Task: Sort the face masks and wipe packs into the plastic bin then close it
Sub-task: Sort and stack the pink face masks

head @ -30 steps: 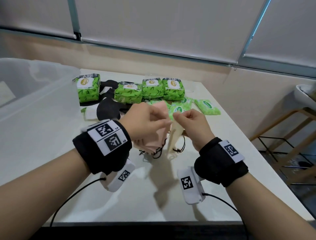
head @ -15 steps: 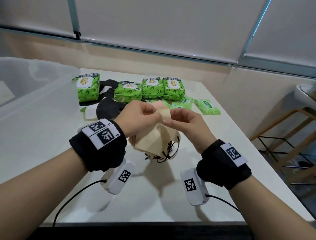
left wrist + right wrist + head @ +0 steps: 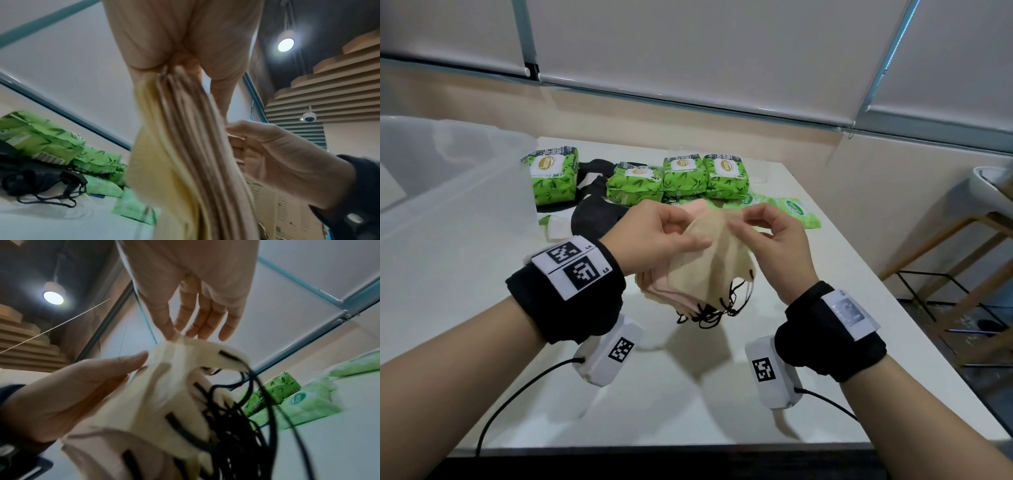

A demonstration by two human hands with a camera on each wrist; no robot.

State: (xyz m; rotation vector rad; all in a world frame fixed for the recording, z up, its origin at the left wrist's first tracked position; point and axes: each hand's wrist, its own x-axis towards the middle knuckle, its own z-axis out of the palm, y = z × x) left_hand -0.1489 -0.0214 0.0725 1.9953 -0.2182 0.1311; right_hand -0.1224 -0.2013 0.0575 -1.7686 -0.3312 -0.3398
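My left hand (image 3: 664, 240) grips a stack of pink and beige face masks (image 3: 709, 270) above the table's middle; their black ear loops (image 3: 715, 311) dangle below. My right hand (image 3: 753, 222) pinches the top edge of the outermost beige mask. The left wrist view shows the stack (image 3: 185, 162) edge-on, clamped by my left hand (image 3: 176, 68), with my right hand (image 3: 267, 154) against its side. In the right wrist view, my right hand (image 3: 176, 334) holds the mask tip (image 3: 164, 386). Green wipe packs (image 3: 683, 174) stand in a row behind. The clear plastic bin (image 3: 448, 192) is at the left.
Black masks (image 3: 595, 212) lie between the wipe packs and the bin. Small flat green wipe packs (image 3: 794, 212) lie right of my hands. The table's right edge (image 3: 893, 308) drops off toward wooden stools (image 3: 962, 260). Wrist camera cables (image 3: 517, 394) trail across the near table.
My right hand has laid the beige mask against the stack in my left hand. Both hands have come together and the stack now sits fanned between them.
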